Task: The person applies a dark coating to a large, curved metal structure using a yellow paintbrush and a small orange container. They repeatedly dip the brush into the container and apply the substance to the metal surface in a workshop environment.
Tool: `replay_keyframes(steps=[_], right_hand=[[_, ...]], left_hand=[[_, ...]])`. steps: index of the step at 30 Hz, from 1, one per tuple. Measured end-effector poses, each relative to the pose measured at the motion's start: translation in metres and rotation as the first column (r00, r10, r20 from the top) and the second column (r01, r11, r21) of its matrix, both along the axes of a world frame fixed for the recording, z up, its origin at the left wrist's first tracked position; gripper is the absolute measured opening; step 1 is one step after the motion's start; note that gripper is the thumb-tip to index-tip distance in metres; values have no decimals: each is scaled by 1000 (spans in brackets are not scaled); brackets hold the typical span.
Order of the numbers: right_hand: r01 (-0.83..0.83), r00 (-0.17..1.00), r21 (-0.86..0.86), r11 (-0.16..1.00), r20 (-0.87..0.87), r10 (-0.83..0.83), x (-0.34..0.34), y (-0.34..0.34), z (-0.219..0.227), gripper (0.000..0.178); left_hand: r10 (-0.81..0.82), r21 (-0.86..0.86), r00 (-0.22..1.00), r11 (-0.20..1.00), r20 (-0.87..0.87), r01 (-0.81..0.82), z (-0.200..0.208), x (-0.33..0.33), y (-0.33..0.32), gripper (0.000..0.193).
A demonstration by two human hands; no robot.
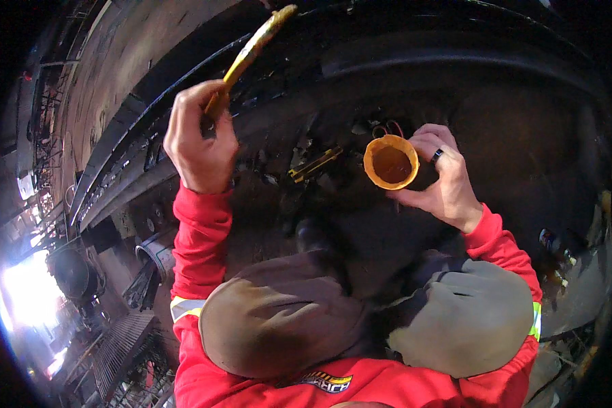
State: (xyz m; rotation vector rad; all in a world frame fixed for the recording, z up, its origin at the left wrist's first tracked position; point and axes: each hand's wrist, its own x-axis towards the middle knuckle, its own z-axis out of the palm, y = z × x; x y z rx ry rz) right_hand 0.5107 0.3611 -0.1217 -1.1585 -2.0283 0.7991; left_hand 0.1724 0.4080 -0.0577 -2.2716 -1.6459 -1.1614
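Left hand (202,141), at 10 o'clock: fingers curled closed round a yellow brush-like tool (250,53), its long axis pointing toward 1 o'clock. Right hand (449,178), at 2 o'clock: fingers spread cup-wide, gripping an orange cup (393,185), mouth toward the camera. Red loops (389,127) show at the cup's 12, partly hidden by it; a yellow bar (315,165) lies at its 9.

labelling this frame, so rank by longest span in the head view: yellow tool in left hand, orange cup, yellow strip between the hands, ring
1. Yellow tool
2. Orange cup and yellow strip: nearly alike, and the strip looks farther away, so unranked
3. Ring
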Motion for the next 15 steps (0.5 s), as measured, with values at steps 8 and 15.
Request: replay_keyframes(steps=[8, 15], right_hand=[[12, 1000, 36, 999, -27, -11, 3, 0, 0, 59], [16, 1000, 16, 1000, -26, -16, 3, 0, 1, 58]], left_hand=[[53, 90, 998, 995, -27, -50, -2, -1, -19, 29], [-110, 49, 994, 993, -27, 111, -10, 18, -9, 31]])
